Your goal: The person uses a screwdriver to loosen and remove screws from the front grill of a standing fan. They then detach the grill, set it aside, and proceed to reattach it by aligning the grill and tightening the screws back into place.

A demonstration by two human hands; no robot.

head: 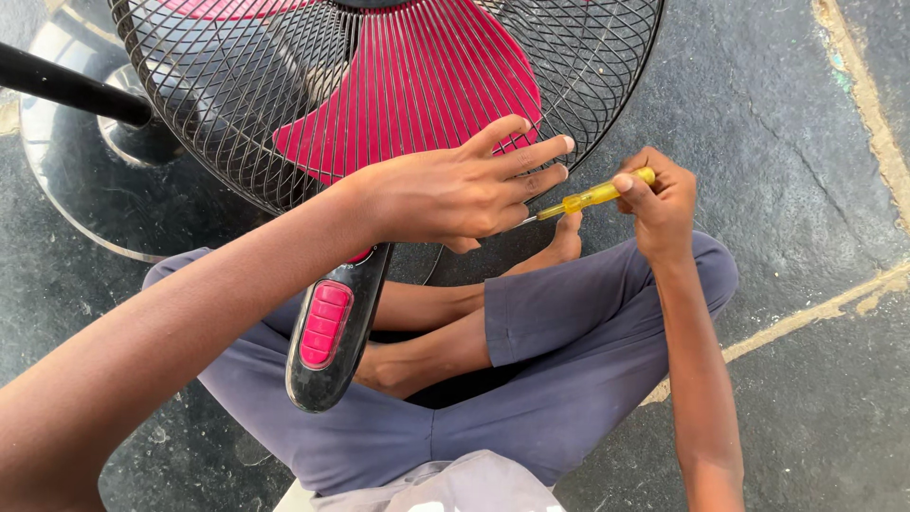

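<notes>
One fan [379,85], with a black wire guard and red blades, is laid across the lap of a person seated cross-legged on the dark floor [806,142]. The left hand [455,190] is pressed on the guard's lower rim, its fingers [531,156] spread apart. One yellow-handled screwdriver [588,199] is clamped in the right hand [659,204], its tip pointed at the rim beneath the left hand. One chrome round base [57,152] is seen at upper left.

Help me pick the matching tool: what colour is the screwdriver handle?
Yellow; the screwdriver shows best in the head view.
</notes>
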